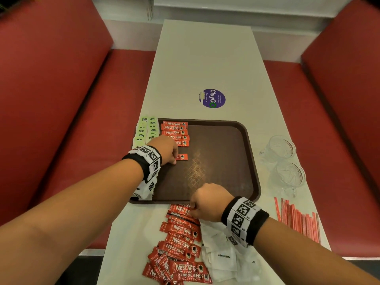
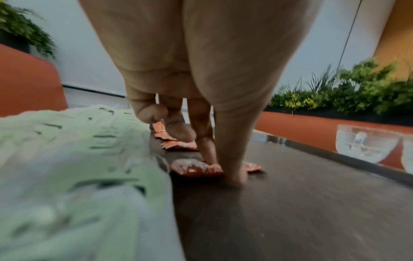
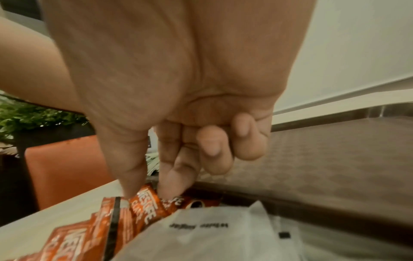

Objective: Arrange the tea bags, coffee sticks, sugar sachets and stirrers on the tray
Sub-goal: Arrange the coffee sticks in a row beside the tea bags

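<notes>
A brown tray (image 1: 222, 161) lies on the white table. Green tea bags (image 1: 146, 130) sit in two columns at its left edge, beside a column of red coffee sticks (image 1: 175, 132). My left hand (image 1: 174, 160) pinches one coffee stick (image 1: 182, 157) lying flat on the tray below that column; in the left wrist view the forefinger is on top of the stick (image 2: 194, 167) and the thumb at its edge. My right hand (image 1: 192, 208) pinches the top coffee stick (image 3: 145, 206) of the loose pile (image 1: 181, 239) in front of the tray.
White sugar sachets (image 1: 222, 256) are heaped right of the coffee pile. Red stirrers (image 1: 298, 221) lie at the table's right edge. Two glass cups (image 1: 279, 149) stand right of the tray. Red bench seats flank the table.
</notes>
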Tool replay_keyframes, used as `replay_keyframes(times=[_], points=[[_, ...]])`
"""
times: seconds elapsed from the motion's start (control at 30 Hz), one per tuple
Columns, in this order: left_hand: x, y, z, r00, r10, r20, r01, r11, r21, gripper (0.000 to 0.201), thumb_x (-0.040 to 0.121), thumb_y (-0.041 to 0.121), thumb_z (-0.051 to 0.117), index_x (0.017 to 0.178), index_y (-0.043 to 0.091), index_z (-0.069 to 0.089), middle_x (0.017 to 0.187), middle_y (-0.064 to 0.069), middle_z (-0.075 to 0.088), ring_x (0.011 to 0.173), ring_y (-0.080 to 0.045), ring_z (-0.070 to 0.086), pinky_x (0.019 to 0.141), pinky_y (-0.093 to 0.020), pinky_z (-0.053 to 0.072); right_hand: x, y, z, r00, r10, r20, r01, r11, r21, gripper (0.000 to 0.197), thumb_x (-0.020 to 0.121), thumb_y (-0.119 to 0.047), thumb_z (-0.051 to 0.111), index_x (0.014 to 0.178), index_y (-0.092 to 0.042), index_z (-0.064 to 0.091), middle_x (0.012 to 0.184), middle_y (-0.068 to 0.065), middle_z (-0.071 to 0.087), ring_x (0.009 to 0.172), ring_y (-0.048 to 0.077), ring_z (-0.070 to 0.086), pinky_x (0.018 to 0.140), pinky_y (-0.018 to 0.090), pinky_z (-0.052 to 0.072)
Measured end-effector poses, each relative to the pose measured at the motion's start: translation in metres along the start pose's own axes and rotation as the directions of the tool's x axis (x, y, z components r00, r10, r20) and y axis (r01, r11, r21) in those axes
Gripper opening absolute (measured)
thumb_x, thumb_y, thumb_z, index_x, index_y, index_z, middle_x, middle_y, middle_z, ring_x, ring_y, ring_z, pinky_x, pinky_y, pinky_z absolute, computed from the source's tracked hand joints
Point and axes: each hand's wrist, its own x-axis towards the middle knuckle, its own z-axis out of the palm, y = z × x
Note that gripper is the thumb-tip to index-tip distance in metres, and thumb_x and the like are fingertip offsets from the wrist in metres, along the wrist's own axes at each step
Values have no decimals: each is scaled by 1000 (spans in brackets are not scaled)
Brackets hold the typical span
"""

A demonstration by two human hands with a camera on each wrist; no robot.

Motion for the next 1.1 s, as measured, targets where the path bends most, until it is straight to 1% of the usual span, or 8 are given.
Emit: replay_keyframes(times=[0.23, 0.37, 0.43, 0.6, 0.7, 0.8, 0.9, 1.1], points=[[12, 2, -10, 998, -34, -46, 32, 999, -23, 10, 85, 24, 74, 95, 25, 72, 99, 3, 71, 96, -19, 66, 91, -37, 54, -2, -11, 6, 998, -25, 57, 33, 988, -152, 39, 91, -53, 60, 91, -15, 71, 79, 2, 63, 72, 26, 61, 66, 33, 51], [14, 5, -16, 999, -39, -13, 39, 999, -1, 17, 89, 26, 71, 105, 23, 72, 106, 3, 68, 102, -21, 64, 94, -37, 53, -2, -15, 5, 998, -20, 65, 32, 982, -187, 37, 93, -51, 60, 79, -17, 59, 76, 2, 56, 69, 26, 57, 66, 34, 49], [7, 6, -14, 996, -32, -79, 30, 999, -22, 18, 88, 31, 71, 104, 24, 71, 103, 3, 69, 97, -19, 64, 91, -36, 53, -1, -18, 3, 997, -5, 72, 18, 983, -180, 34, 94, -49, 60, 83, -17, 60, 78, 3, 58, 71, 25, 57, 68, 34, 50], [-41, 10, -3, 970, 98, -222, -121, 988, -94, 15, 90, 37, 66, 101, 27, 69, 90, 9, 66, 87, -12, 61, 81, -29, 50, 0, -22, 2, 998, 2, 64, 9, 983, -183, 29, 94, -42, 62, 99, -14, 68, 96, 7, 69, 85, 28, 66, 75, 38, 55], [-78, 11, 11, 961, 177, -214, -205, 971, -119, 10, 91, 37, 64, 95, 29, 69, 84, 16, 61, 80, -6, 57, 72, -23, 41, 0, -24, 3, 999, 1, 36, 6, 982, -187, 27, 93, -39, 62, 100, -15, 69, 98, 7, 70, 86, 29, 66, 73, 36, 51], [-109, 7, 32, 960, 240, -146, -257, 961, -106, 11, 91, 40, 64, 93, 31, 70, 87, 16, 58, 82, -5, 56, 72, -23, 40, -5, -27, 5, 1000, -5, 2, 5, 988, -154, 21, 92, -35, 61, 97, -16, 68, 96, 7, 69, 86, 29, 66, 73, 36, 50], [-134, 7, 50, 951, 295, -89, -303, 949, -90, 16, 89, 45, 65, 94, 30, 71, 84, 16, 59, 80, -4, 56, 72, -23, 43, -10, -29, 8, 999, 6, -53, -10, 997, -74, 14, 90, -33, 58, 83, -21, 56, 87, 3, 66, 82, 28, 64, 72, 36, 53], [-156, 21, 80, 957, 267, -118, -265, 964, 26, 28, 87, 52, 64, 105, 31, 63, 100, 9, 68, 94, -14, 61, 79, -32, 50, -19, -26, 10, 990, 53, -134, -33, 988, 148, 31, 88, -26, 57, 66, -26, 35, 87, 1, 52, 78, 20, 49, 68, 33, 42]])
